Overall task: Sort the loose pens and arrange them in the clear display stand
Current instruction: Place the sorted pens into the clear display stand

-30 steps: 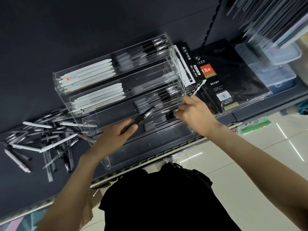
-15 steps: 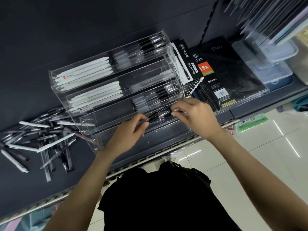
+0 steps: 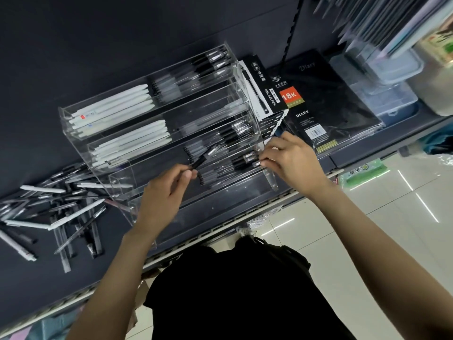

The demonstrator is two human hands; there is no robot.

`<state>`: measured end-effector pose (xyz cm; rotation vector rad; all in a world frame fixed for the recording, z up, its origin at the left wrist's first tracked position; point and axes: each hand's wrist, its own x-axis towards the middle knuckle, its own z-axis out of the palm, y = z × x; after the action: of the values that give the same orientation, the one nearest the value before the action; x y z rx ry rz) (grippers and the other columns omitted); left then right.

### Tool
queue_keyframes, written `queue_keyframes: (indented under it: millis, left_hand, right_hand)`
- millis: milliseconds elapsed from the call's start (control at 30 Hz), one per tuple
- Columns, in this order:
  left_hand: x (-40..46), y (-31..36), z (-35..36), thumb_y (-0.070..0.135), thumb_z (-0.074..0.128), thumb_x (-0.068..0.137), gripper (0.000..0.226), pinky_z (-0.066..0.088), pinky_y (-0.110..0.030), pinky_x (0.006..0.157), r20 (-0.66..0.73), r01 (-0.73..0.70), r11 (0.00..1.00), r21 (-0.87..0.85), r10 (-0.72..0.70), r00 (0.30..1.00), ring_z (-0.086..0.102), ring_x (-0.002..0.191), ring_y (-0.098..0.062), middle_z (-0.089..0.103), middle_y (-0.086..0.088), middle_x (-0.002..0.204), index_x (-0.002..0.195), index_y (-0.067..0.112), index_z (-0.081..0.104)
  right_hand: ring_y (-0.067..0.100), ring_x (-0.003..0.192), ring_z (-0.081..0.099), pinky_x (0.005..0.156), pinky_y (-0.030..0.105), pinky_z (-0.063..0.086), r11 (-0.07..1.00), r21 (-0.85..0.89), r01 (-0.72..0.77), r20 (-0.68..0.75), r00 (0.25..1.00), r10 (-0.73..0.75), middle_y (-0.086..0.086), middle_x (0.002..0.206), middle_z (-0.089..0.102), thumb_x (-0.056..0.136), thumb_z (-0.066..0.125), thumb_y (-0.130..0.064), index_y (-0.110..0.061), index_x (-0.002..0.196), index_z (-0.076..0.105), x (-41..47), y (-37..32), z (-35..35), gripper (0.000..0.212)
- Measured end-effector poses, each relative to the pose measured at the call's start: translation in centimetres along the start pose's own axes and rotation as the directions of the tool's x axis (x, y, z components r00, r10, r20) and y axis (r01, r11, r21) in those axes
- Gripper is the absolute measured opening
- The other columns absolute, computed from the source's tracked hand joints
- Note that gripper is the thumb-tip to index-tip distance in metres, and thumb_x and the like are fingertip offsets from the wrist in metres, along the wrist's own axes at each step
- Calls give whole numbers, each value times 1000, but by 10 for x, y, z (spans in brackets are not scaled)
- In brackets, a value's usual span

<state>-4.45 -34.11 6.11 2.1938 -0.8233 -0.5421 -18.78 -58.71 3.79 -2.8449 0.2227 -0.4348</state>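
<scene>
The black pen (image 3: 204, 157) could skid across the row already laid in the clear display stand (image 3: 157, 133) and knock it crooked, since the left hand (image 3: 164, 192) pinches only its rear end. The right hand (image 3: 290, 159) pinches the row's tips near the stand's right wall. Loose pens (image 3: 54, 212) lie at the shelf's left end.

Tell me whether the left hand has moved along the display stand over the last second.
Yes. The left hand, pinching a black pen, has shifted rightward along the clear display stand, toward the right hand.
</scene>
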Motion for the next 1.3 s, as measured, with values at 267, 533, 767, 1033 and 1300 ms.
queue_keyframes:
  millis: [267,533,767,1033,1300]
  left_hand:
    - [-5,7,0,21,55,94,22,39,-2,71,-147,-96,989,111,112,983,55,81,-3,60,10,94,112,14,67]
    - [2,19,20,11,60,91,12,45,-7,69,-214,-166,978,124,190,958,60,79,-8,64,4,90,101,8,64]
    - [15,14,76,14,61,89,11,52,-16,66,-240,-304,906,295,379,894,64,80,-12,68,-2,91,96,9,68]
    - [25,6,96,26,53,90,23,50,-18,58,-166,-233,901,366,309,936,64,83,-13,72,4,92,98,16,71]
    - [19,-2,99,27,45,96,31,49,-33,86,-88,-293,828,478,377,922,57,102,-16,67,4,112,115,16,68]
  right_hand:
    - [21,72,56,55,27,45,847,-386,367,353,906,-232,0,66,61,54,58,3,-17,55,67,21,-8,-3,22]
    - [23,104,52,84,29,46,774,-434,462,543,819,-184,-2,100,65,81,54,-8,-19,83,72,31,-23,-6,21]
    - [30,90,54,73,38,48,983,-180,-29,29,999,34,7,99,64,81,61,-7,-11,96,71,-16,-3,-21,19]
    - [27,96,54,80,39,47,932,73,-354,-32,934,357,6,104,64,88,60,-7,-12,105,69,-64,-9,-2,20]
    - [28,95,55,81,39,48,926,131,-354,-35,932,362,8,102,65,87,59,-5,-10,106,69,-66,-7,-3,21]
